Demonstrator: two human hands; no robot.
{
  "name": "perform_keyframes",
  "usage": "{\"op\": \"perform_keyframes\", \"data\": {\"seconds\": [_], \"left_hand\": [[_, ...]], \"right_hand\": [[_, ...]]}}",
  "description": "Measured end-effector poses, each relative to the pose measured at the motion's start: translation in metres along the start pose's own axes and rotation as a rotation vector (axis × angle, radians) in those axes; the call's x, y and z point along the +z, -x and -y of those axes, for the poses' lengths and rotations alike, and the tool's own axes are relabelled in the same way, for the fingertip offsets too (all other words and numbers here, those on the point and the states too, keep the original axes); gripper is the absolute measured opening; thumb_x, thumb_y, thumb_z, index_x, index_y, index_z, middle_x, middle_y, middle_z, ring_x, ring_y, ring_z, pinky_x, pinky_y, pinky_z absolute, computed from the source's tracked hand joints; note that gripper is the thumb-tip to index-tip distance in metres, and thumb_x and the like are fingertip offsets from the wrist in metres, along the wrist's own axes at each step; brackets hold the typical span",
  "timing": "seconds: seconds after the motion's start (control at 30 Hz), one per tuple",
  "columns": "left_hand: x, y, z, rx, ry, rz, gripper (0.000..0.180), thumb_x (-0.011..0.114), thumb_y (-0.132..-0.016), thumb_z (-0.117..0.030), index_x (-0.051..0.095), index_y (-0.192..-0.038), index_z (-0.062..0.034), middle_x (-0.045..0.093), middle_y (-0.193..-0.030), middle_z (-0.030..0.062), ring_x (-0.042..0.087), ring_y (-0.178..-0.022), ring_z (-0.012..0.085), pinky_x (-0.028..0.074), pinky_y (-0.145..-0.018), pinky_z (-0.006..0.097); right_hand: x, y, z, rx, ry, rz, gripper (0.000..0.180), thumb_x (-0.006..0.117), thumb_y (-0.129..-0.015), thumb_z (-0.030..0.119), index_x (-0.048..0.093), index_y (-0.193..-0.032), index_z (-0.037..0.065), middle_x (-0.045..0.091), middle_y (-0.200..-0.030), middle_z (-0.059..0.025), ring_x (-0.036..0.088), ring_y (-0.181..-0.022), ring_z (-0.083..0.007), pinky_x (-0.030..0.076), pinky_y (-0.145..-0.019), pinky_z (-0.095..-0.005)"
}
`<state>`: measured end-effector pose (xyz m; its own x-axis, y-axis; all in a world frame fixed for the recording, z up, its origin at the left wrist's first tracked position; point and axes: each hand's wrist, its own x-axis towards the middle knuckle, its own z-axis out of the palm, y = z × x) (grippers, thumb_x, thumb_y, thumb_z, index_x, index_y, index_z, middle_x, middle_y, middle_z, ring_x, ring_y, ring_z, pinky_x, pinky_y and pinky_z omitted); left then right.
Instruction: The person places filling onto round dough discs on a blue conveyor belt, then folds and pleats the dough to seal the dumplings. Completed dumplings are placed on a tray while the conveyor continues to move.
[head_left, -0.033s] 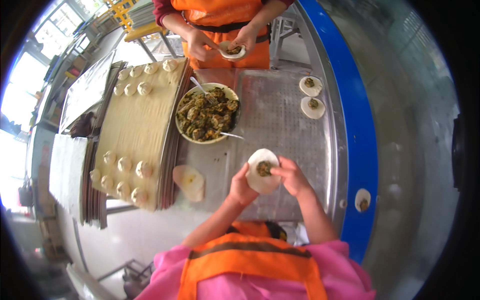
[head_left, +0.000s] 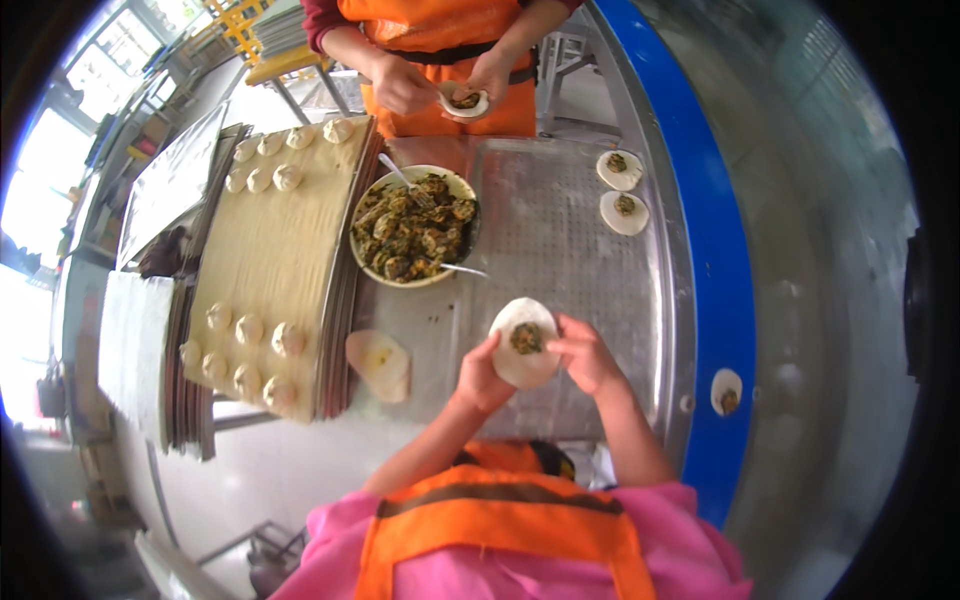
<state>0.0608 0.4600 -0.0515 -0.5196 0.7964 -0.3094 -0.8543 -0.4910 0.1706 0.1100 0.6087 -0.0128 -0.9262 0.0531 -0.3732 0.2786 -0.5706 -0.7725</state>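
Between both hands, above the near part of the metal tray, is a round dough wrapper (head_left: 508, 368) with a clump of green-brown filling at its middle. My left hand (head_left: 483, 378) grips the wrapper's left edge. My right hand (head_left: 587, 358) holds its right edge, the fingertips close to the filling. To the left of my left hand lies a flat piece of dough (head_left: 378, 366). Farther off stands a bowl of chopped filling (head_left: 412, 235) with a fork (head_left: 398, 172) and a second metal handle (head_left: 465, 270) sticking out.
Pleated buns (head_left: 287, 338) sit in two groups on a stacked tan board (head_left: 265, 240) at left. Two filled wrappers (head_left: 624, 213) lie at the tray's far right; another (head_left: 726, 392) rests on the blue edge (head_left: 722, 300). Opposite, a co-worker's hands (head_left: 490, 75) hold a filled wrapper.
Very little differs. The wrapper in my hands has shifted slightly left, and the fingers of my right hand have drawn slightly away from the filling.
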Motion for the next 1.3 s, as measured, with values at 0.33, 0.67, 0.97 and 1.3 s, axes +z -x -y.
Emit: {"op": "perform_keyframes", "data": {"seconds": [0.33, 0.67, 0.97, 1.3], "left_hand": [[-0.023, 0.037, -0.033, -0.114, 0.083, 0.076, 0.037, 0.043, -0.087, -0.017, 0.038, -0.12, -0.0005, 0.046, -0.119, 0.0149, 0.045, -0.108, 0.0294, 0.031, -0.098, 0.046], [-0.097, -0.035, -0.014, -0.203, -1.164, -0.221, 0.032, 0.045, -0.08, -0.01, 0.048, -0.109, 0.0032, 0.055, -0.101, 0.013, 0.055, -0.092, 0.0212, 0.045, -0.078, 0.03], [-0.085, -0.065, -0.017, 0.262, -1.281, -0.532, 0.024, 0.056, -0.074, -0.006, 0.056, -0.096, 0.0002, 0.059, -0.086, 0.006, 0.054, -0.077, 0.0131, 0.044, -0.068, 0.026], [-0.048, -0.038, 0.0, 0.371, -1.144, -0.883, 0.024, 0.055, -0.071, -0.009, 0.056, -0.094, -0.0038, 0.057, -0.082, 0.0033, 0.054, -0.072, 0.0122, 0.044, -0.062, 0.025]], "right_hand": [[0.015, 0.023, -0.036, -0.103, -0.034, -0.014, 0.033, 0.05, -0.07, -0.005, 0.053, -0.102, -0.004, 0.058, -0.091, -0.0087, 0.054, -0.083, -0.0131, 0.043, -0.073, -0.0237], [-0.068, 0.077, -0.042, -0.161, 0.244, -0.525, 0.025, 0.056, -0.072, 0.004, 0.057, -0.097, 0.001, 0.061, -0.086, -0.0088, 0.06, -0.078, -0.0161, 0.047, -0.065, -0.025], [-0.385, 0.022, 0.149, -0.319, 0.941, -1.06, 0.015, 0.057, -0.075, 0.012, 0.06, -0.086, 0.003, 0.062, -0.085, -0.0119, 0.059, -0.081, -0.0237, 0.046, -0.07, -0.0338], [-0.42, -0.103, 0.244, 0.211, 1.652, -0.677, 0.022, 0.057, -0.065, 0.011, 0.063, -0.085, 0.002, 0.06, -0.091, -0.0184, 0.058, -0.083, -0.0321, 0.047, -0.069, -0.0375]]}}
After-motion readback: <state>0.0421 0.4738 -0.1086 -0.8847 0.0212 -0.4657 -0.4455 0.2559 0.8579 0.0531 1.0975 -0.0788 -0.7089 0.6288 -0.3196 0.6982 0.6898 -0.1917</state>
